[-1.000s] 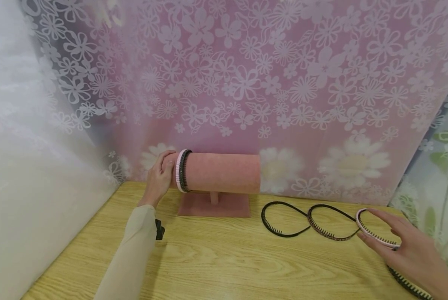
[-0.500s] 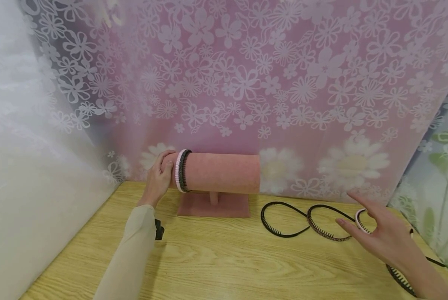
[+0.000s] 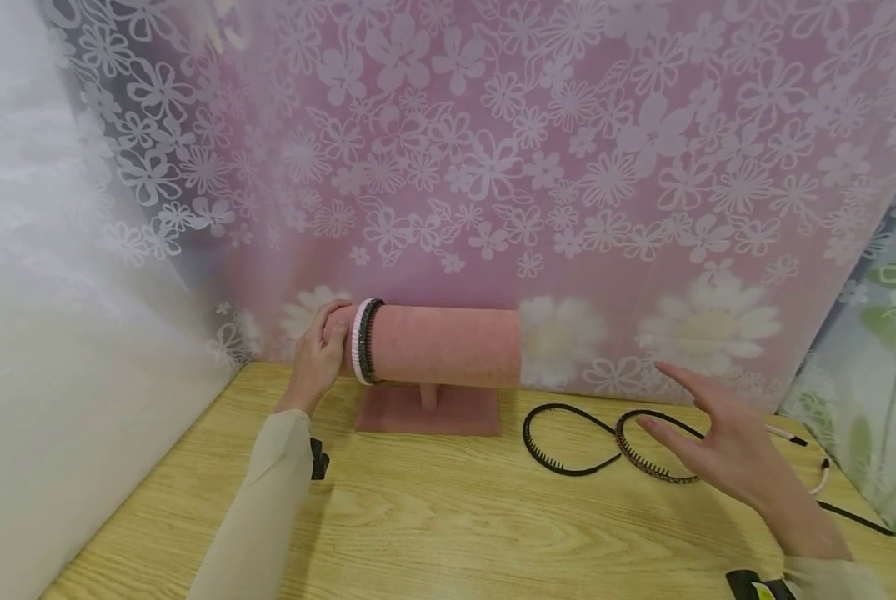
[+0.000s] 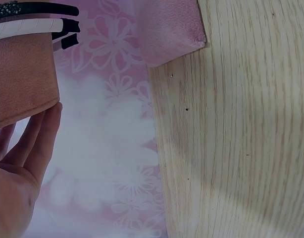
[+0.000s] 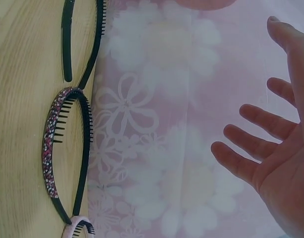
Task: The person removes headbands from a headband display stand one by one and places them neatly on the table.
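My left hand (image 3: 318, 350) grips the left end of a pink velvet roll-shaped display stand (image 3: 448, 346); in the left wrist view its fingers (image 4: 45, 139) meet the roll's edge. Beside that hand, a white headband (image 3: 357, 346) and a dark glittery toothed headband (image 3: 367, 342) sit side by side around the roll. My right hand (image 3: 733, 454) hovers above the table with fingers spread, holding nothing. Below it lies a speckled toothed headband (image 5: 49, 148). A pale pink headband (image 5: 70, 229) is mostly hidden by this hand in the head view.
A plain black toothed headband (image 3: 528, 433) lies between the stand's base (image 3: 387, 412) and the speckled one, touching the latter. Another black headband (image 3: 856, 518) reaches the table's right edge. A floral curtain (image 3: 448, 167) hangs directly behind the table.
My right hand has moved left from over the pale pink headband to over the speckled one, uncovering the pink band's tips. My left hand and the stand have stayed put.
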A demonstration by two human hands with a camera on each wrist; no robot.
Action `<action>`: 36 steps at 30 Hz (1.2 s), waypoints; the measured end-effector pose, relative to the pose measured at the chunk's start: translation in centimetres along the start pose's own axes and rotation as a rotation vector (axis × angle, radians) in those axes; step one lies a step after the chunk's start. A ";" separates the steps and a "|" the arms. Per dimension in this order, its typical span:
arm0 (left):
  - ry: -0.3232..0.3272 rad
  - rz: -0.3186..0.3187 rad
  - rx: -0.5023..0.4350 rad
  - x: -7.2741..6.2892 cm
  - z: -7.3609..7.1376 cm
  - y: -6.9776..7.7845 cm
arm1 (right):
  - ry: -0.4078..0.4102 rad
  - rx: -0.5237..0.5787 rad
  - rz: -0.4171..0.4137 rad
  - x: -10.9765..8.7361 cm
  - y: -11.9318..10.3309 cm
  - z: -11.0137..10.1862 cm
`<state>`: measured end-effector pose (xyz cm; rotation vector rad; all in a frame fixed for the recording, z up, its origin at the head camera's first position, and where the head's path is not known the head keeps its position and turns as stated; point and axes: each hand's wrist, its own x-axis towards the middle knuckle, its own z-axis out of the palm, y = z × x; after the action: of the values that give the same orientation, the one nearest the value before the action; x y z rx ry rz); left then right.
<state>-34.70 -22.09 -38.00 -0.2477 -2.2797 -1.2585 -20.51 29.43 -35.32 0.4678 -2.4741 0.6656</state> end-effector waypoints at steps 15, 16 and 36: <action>0.031 0.009 0.009 0.2 0.1 -0.1 | 0.002 0.013 -0.105 2.6 -1.5 1.2; 0.030 0.011 0.011 0.2 0.1 -0.1 | 0.008 0.014 -0.113 2.8 -1.6 1.3; 0.033 0.017 0.004 0.4 0.3 -0.4 | -0.017 0.099 -0.221 6.9 -4.5 3.5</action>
<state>-35.26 -22.13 -38.22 -0.2432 -2.2471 -1.2406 -25.40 22.57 -32.34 0.7754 -2.3668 0.6972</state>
